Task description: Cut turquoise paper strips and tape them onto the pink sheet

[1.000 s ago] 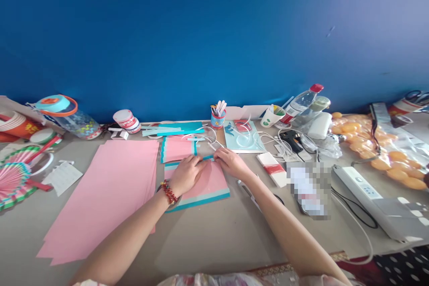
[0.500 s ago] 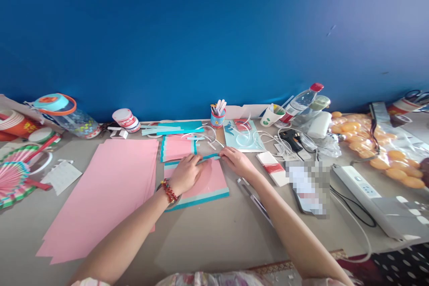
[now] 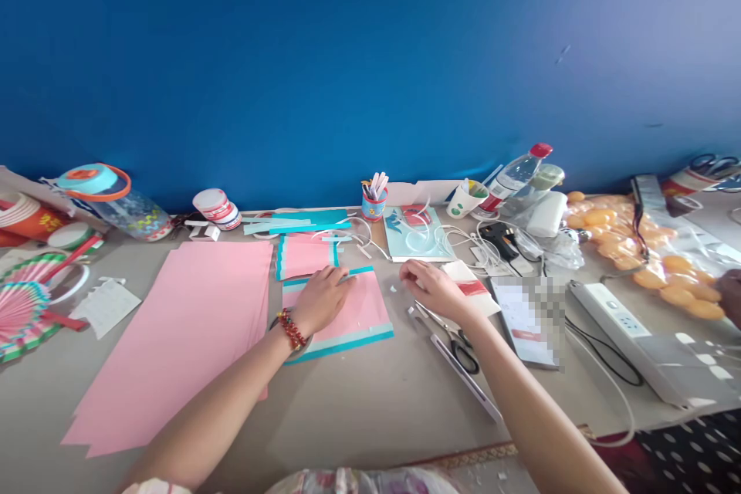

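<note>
My left hand (image 3: 324, 297) lies flat with fingers stretched over a pink paper sheet (image 3: 367, 301) bordered by teal and pale strips. It covers part of the sheet's upper edge; a beaded bracelet circles the wrist. Off the sheet to the right is my right hand (image 3: 425, 282), its fingers curled closed; whatever is in them, if anything, is hidden. Below it lie scissors (image 3: 463, 355) and a long, slim cutter-like tool (image 3: 463, 378). A smaller pink sheet (image 3: 306, 255) with scalloped teal edges is just beyond my left hand.
Large pink sheets (image 3: 174, 340) are stacked at left. Teal strips (image 3: 309, 220), a pen cup (image 3: 374, 204) and a booklet (image 3: 399, 243) line the back. Cables, a bottle (image 3: 515, 177), a phone (image 3: 526, 324) and a power strip (image 3: 619, 324) fill the right. Another person's hand (image 3: 730, 297) shows at the edge.
My right hand has moved right, away from the sheet's upper edge, uncovering the teal strip's end. Scissors now show beside my right forearm. My left hand has stayed on the sheet.
</note>
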Demonstrator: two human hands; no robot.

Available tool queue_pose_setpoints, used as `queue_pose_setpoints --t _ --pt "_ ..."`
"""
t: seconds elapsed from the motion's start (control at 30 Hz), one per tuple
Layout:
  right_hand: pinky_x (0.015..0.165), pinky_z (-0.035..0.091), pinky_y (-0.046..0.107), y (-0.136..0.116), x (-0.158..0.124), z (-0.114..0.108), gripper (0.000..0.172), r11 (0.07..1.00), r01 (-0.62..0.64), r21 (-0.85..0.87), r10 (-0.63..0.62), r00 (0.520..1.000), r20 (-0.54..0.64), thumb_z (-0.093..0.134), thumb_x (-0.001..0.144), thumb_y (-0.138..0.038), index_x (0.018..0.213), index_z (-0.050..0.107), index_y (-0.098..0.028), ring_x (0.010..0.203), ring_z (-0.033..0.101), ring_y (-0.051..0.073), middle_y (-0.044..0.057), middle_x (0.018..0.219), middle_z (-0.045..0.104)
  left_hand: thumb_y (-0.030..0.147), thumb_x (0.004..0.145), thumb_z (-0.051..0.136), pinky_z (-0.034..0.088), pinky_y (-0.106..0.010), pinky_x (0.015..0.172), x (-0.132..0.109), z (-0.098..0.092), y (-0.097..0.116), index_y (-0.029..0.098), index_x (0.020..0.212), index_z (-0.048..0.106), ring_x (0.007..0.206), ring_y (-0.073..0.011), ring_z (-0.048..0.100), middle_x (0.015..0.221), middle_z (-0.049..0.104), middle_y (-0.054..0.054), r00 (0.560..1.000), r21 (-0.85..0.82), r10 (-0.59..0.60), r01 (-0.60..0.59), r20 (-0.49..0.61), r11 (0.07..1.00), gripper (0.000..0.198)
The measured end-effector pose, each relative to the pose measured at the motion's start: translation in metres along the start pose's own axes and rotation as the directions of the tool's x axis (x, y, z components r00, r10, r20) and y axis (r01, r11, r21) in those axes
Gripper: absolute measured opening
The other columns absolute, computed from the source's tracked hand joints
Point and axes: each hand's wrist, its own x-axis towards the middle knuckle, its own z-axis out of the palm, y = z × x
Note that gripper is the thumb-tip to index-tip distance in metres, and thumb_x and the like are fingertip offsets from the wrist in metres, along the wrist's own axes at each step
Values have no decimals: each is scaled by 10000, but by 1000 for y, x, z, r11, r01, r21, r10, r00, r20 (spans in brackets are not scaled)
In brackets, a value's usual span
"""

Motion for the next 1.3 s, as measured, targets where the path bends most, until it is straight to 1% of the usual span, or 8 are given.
queue_pose_setpoints --t 0.23,0.43,0.57,0.7,0.87,1.07,1.23,1.3 --pt "613 322 232 -34 -30 -4 102 988 -152 -40 157 970 187 492 772 -118 809 515 -211 668 513 135 -18 766 583 185 941 477 458 -421 1019 -1 -15 3 169 1323 495 1174 -261 536 1282 579 -112 1000 -45 -7 8 23 999 382" --pt "591 305 228 -29 -52 -7 124 966 -239 -102 255 949 186 515 736 -118 792 575 -211 671 541 143 -12 751 616 227 952 488 508 -385 981 -7 -36 15 204 1250 576 1138 -235 606 1275 606 -90 995 -182 60 -45 78 982 312" --pt "571 307 234 -29 -63 -5 130 962 -233 -144 262 935 237 534 739 -113 748 613 -216 654 572 155 -9 711 647 237 964 471 508 -360 992 -8 -36 27 211 1190 639 1153 -216 611 1244 653 -68 994 -319 103 -87 32 944 283" --pt "577 316 237 -36 -65 -4 136 959 -231 -165 265 939 221 554 739 -107 751 633 -217 677 596 169 0 727 665 250 964 474 520 -310 960 -6 -38 30 229 1137 677 1105 -188 640 1167 704 -37 997 -448 63 -34 50 893 267" --pt "602 335 239 -41 -65 -3 133 964 -213 -161 244 949 202 554 789 -119 789 643 -218 713 612 170 7 776 683 266 956 493 525 -280 928 -12 -47 30 228 1092 698 1078 -182 655 1162 710 -30 998 -482 -8 41 69 875 249" --pt "621 364 239 -37 -66 3 138 971 -204 -121 224 957 184 603 818 -144 927 649 -217 710 612 164 3 808 684 272 983 476 514 -288 905 -29 -48 47 227 1085 687 1014 -171 654 1099 703 -32 999 -441 6 13 42 897 239" --pt "754 418 282 -38 -58 16 136 995 -36 -92 39 999 38 585 857 -126 925 666 -210 882 599 197 39 917 672 233 988 473 503 -342 884 -39 -37 60 204 1058 682 1017 -207 616 1081 668 -67 997 -294 61 -46 40 955 221" --pt "801 424 300 -42 -52 24 148 995 49 -92 -46 998 41 588 865 -120 936 677 -214 934 588 207 45 962 673 208 976 493 499 -364 888 -41 -32 64 197 1044 685 1027 -223 595 1082 653 -74 995 -221 87 -74 49 972 203"
